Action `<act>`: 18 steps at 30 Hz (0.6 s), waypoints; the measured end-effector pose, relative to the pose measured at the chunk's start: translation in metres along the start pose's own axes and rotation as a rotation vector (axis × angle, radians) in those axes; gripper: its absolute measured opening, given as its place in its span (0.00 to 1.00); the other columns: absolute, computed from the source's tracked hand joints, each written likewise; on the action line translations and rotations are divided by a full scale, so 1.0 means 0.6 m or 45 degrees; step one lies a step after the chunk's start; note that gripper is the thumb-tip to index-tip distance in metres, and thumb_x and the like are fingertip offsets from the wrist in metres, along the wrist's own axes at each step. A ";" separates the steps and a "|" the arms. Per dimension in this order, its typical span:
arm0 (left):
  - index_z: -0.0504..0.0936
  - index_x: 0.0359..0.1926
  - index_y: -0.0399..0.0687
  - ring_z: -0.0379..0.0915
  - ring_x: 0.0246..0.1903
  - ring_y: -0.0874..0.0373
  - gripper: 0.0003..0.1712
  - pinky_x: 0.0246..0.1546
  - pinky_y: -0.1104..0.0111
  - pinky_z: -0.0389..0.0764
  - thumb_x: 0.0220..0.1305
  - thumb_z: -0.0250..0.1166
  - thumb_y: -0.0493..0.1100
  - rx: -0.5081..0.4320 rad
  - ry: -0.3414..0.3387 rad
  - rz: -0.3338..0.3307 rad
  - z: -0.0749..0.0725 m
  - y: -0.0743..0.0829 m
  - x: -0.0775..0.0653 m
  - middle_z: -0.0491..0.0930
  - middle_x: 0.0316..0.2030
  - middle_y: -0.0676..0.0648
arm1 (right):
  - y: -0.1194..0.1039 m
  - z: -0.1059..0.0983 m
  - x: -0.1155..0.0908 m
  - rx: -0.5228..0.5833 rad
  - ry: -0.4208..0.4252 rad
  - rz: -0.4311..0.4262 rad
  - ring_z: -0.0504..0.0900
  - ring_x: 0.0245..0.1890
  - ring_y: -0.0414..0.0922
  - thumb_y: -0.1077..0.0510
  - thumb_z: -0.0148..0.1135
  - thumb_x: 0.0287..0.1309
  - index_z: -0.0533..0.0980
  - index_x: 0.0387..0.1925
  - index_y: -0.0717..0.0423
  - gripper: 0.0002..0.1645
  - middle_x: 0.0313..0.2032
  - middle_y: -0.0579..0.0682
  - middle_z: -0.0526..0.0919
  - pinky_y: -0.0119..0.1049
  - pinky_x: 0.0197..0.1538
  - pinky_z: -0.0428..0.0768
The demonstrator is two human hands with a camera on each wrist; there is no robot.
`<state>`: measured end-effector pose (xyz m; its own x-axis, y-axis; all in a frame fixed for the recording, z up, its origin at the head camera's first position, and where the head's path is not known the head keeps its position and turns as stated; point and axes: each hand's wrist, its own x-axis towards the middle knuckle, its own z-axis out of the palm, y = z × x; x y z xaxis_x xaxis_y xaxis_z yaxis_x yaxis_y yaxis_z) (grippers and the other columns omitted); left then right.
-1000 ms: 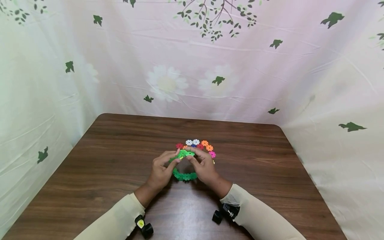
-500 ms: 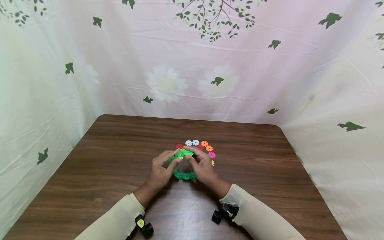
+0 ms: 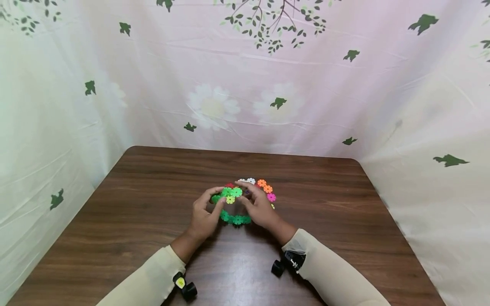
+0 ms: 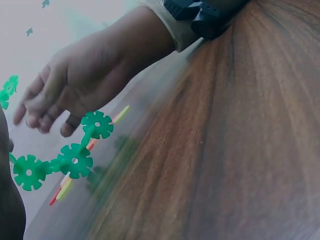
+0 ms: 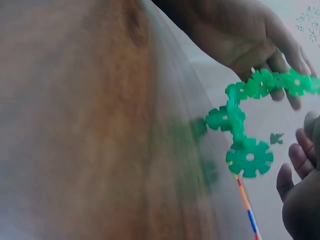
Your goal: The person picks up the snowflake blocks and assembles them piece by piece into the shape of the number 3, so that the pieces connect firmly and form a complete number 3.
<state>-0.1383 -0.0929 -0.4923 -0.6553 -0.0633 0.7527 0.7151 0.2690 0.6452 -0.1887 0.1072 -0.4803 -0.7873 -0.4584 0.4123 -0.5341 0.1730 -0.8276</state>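
Green chain of notched discs (image 3: 235, 221): between my two hands, bent into a curve, the lower run close over the wood; contact there I can't make out. Left hand (image 3: 203, 219): thumb and forefinger bent in a light pinch on the upper left of the chain, more fingers showing behind the discs in the right wrist view. Right hand (image 3: 263, 211): has hold of nothing, fingers loosely curved, a wide gap between thumb and forefinger. Whether the thumb tip brushes the nearest light green disc I cannot tell.

On handling, my judgement: the left pinch is the anchor, best kept close to the joint being worked, not out on the tail. The right should take a disc by its rim, line notch to notch and press straight; a sideways twist could pop neighbouring joints. The lower run may drag, so I'd support it.

Yellow disc (image 3: 230, 199) sits against the light green ones; slotted in or not, unclear. Further out, flat on the table (image 3: 344, 238): white disc (image 3: 250, 181), orange discs (image 3: 262, 182), pink disc (image 3: 271, 197), arcing beyond my right fingers. Printed cloth (image 3: 245, 72) behind.
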 end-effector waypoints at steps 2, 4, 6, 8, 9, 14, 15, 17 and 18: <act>0.85 0.58 0.31 0.84 0.45 0.56 0.20 0.48 0.75 0.83 0.67 0.68 0.21 0.002 0.007 -0.006 -0.001 0.002 0.000 0.90 0.51 0.33 | 0.009 -0.001 0.006 -0.043 -0.002 0.001 0.83 0.46 0.56 0.69 0.65 0.73 0.78 0.68 0.67 0.24 0.56 0.65 0.84 0.34 0.48 0.84; 0.84 0.59 0.31 0.84 0.46 0.53 0.19 0.50 0.74 0.83 0.68 0.67 0.22 0.005 0.007 -0.020 -0.001 0.004 0.001 0.89 0.51 0.34 | 0.018 -0.001 0.012 -0.094 0.011 0.008 0.83 0.46 0.53 0.69 0.68 0.71 0.82 0.62 0.68 0.20 0.51 0.63 0.86 0.35 0.48 0.84; 0.83 0.59 0.32 0.85 0.49 0.51 0.18 0.54 0.74 0.82 0.71 0.66 0.24 0.000 0.000 -0.045 -0.001 0.005 0.002 0.88 0.52 0.35 | 0.025 -0.001 0.017 -0.136 0.017 0.020 0.84 0.44 0.51 0.69 0.70 0.69 0.84 0.58 0.66 0.17 0.48 0.60 0.87 0.35 0.48 0.84; 0.83 0.60 0.33 0.84 0.51 0.52 0.17 0.58 0.74 0.81 0.73 0.65 0.25 -0.001 -0.007 -0.071 -0.002 0.005 0.002 0.88 0.53 0.35 | 0.030 -0.001 0.022 -0.166 0.012 0.041 0.84 0.43 0.49 0.69 0.72 0.67 0.86 0.55 0.63 0.16 0.46 0.58 0.87 0.36 0.47 0.84; 0.83 0.60 0.33 0.84 0.53 0.52 0.17 0.59 0.73 0.81 0.73 0.65 0.25 0.000 -0.008 -0.078 -0.003 0.004 0.002 0.87 0.54 0.35 | 0.032 -0.001 0.024 -0.182 0.005 0.053 0.84 0.43 0.49 0.69 0.73 0.67 0.86 0.55 0.63 0.15 0.46 0.58 0.87 0.35 0.47 0.84; 0.82 0.61 0.29 0.83 0.58 0.52 0.18 0.62 0.66 0.82 0.73 0.63 0.24 0.009 -0.025 -0.061 -0.005 -0.001 0.001 0.86 0.57 0.31 | 0.037 -0.001 0.033 -0.235 -0.066 0.121 0.84 0.43 0.46 0.67 0.74 0.68 0.86 0.56 0.60 0.16 0.47 0.55 0.87 0.35 0.47 0.84; 0.81 0.62 0.28 0.82 0.59 0.52 0.18 0.63 0.65 0.82 0.73 0.63 0.24 0.011 -0.029 -0.054 -0.006 -0.002 0.000 0.86 0.57 0.31 | 0.038 -0.001 0.035 -0.243 -0.081 0.132 0.84 0.42 0.45 0.66 0.74 0.68 0.86 0.56 0.60 0.16 0.47 0.55 0.87 0.35 0.46 0.84; 0.81 0.62 0.28 0.82 0.60 0.51 0.19 0.64 0.66 0.81 0.73 0.62 0.23 0.012 -0.036 -0.046 -0.006 -0.003 -0.001 0.85 0.58 0.30 | 0.040 0.000 0.037 -0.255 -0.108 0.145 0.84 0.41 0.44 0.66 0.74 0.68 0.86 0.55 0.60 0.16 0.45 0.56 0.87 0.35 0.45 0.83; 0.81 0.63 0.29 0.82 0.60 0.51 0.19 0.64 0.67 0.81 0.73 0.62 0.23 0.012 -0.038 -0.046 -0.007 -0.003 -0.001 0.85 0.58 0.30 | 0.041 0.001 0.038 -0.267 -0.119 0.150 0.83 0.41 0.43 0.65 0.74 0.68 0.86 0.56 0.60 0.16 0.44 0.56 0.86 0.34 0.45 0.83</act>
<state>-0.1383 -0.0972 -0.4936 -0.6878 -0.0444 0.7245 0.6885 0.2761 0.6706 -0.2197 0.1006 -0.4914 -0.8214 -0.5010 0.2725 -0.5000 0.4028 -0.7666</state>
